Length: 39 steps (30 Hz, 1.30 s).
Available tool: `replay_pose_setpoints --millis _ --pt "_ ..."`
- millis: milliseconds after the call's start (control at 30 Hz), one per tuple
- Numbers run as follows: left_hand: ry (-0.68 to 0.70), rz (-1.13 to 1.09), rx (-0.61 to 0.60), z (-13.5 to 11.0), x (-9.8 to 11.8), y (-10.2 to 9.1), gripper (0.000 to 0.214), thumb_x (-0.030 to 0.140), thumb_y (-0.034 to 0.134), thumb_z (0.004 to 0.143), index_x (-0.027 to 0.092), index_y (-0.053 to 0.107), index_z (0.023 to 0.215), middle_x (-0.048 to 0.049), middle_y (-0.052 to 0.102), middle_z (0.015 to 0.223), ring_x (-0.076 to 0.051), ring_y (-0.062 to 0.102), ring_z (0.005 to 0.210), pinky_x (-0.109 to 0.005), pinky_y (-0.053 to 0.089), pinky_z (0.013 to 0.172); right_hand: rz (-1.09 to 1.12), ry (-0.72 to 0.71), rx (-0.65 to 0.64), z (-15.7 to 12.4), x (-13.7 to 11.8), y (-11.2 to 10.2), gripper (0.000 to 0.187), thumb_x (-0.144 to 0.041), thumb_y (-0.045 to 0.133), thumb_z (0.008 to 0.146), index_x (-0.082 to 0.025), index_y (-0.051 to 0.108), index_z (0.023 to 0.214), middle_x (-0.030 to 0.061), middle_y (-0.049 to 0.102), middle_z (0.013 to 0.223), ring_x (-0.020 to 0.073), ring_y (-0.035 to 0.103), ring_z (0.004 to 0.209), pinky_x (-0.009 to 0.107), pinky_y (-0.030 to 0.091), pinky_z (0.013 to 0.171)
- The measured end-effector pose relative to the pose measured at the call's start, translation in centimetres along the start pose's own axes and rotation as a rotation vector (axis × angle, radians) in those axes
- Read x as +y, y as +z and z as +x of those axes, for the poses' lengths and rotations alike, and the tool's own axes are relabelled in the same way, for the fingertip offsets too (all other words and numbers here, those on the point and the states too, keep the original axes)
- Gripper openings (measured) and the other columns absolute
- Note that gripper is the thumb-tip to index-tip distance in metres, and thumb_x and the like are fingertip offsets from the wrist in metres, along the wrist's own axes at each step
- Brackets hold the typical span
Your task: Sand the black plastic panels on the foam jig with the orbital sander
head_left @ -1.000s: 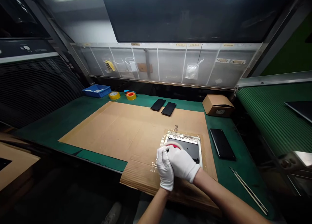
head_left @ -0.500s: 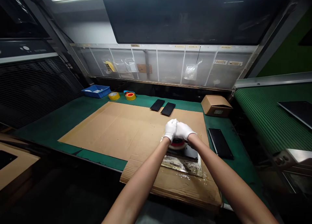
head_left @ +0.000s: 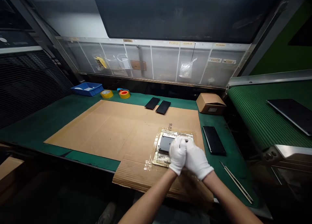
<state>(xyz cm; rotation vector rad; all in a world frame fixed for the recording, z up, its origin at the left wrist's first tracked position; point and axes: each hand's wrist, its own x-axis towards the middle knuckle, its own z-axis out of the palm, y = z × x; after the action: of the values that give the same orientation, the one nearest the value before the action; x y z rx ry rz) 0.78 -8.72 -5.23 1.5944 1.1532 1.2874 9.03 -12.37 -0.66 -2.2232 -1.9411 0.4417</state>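
Both of my hands wear white gloves and are pressed together over a dark flat panel (head_left: 165,143) that lies in a shiny foil wrap (head_left: 161,159) on the cardboard sheet (head_left: 117,130). My left hand (head_left: 177,154) and my right hand (head_left: 197,161) are closed side by side, fingers curled. What they grip is hidden under the gloves. The panel shows only at its far left corner.
A black phone-like slab (head_left: 214,140) lies right of the wrap, two more (head_left: 158,105) at the cardboard's far edge. A small carton (head_left: 211,104), two tape rolls (head_left: 116,93), a blue tray (head_left: 87,88), thin metal rods (head_left: 236,186). A green conveyor (head_left: 265,120) carries a dark panel (head_left: 292,113).
My joined hands pushed away across the panel, then pulled back toward me. The red-edged round object seen under them earlier is now hidden. The camera shifted slightly right.
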Motion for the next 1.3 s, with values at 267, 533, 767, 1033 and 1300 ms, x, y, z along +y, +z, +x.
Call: replay_pose_setpoints --millis 267,533,767,1033,1300 --pt "0.045 -0.029 0.067 -0.5 -0.3 -1.7 0.031 0.031 0.040 0.102 0.023 0.068 0.092 -0.0081 0.071 0.096 -0.024 0.067 0.096 -0.041 0.051 0.096 -0.042 -0.213 -0.001 0.6 -0.8 0.9 0.043 -0.019 0.046 0.097 -0.013 0.057 0.139 0.0195 0.066 0.125 0.0266 0.070 0.104 0.033 0.054 0.087" --pt "-0.116 -0.051 -0.201 10.7 -1.3 3.8 0.029 0.019 0.047 0.096 0.020 0.059 0.070 -0.0123 0.070 0.081 -0.026 0.065 0.082 -0.044 0.049 0.089 0.059 0.051 -0.021 9.2 2.1 -2.5 0.055 -0.033 0.066 0.085 -0.016 0.058 0.136 0.0182 0.070 0.122 0.0314 0.072 0.107 0.036 0.052 0.090" --pt "-0.049 -0.059 -0.204 7.5 -0.1 5.5 0.030 0.022 0.049 0.096 0.023 0.059 0.067 -0.0109 0.070 0.079 -0.027 0.065 0.079 -0.044 0.051 0.087 0.023 0.169 -0.032 5.9 4.1 -2.4 0.041 -0.030 0.062 0.087 -0.015 0.061 0.125 0.0185 0.072 0.112 0.0323 0.074 0.099 0.035 0.051 0.078" --pt "0.034 -0.023 0.030 -2.6 0.3 -0.5 0.034 0.032 0.039 0.102 0.023 0.066 0.085 -0.0080 0.071 0.089 -0.023 0.066 0.087 -0.039 0.054 0.086 -0.038 0.034 -0.055 -2.2 -0.3 0.8 0.036 -0.020 0.044 0.099 -0.014 0.058 0.132 0.0177 0.071 0.109 0.0242 0.073 0.087 0.032 0.053 0.077" --pt "-0.038 -0.026 0.214 0.5 -2.8 -6.9 0.034 0.044 0.042 0.102 0.024 0.065 0.087 -0.0085 0.071 0.092 -0.024 0.068 0.092 -0.041 0.053 0.093 -0.007 -0.341 -0.084 2.6 -7.0 0.8 0.042 -0.018 0.049 0.094 -0.014 0.061 0.134 0.0196 0.065 0.126 0.0256 0.069 0.106 0.030 0.054 0.086"
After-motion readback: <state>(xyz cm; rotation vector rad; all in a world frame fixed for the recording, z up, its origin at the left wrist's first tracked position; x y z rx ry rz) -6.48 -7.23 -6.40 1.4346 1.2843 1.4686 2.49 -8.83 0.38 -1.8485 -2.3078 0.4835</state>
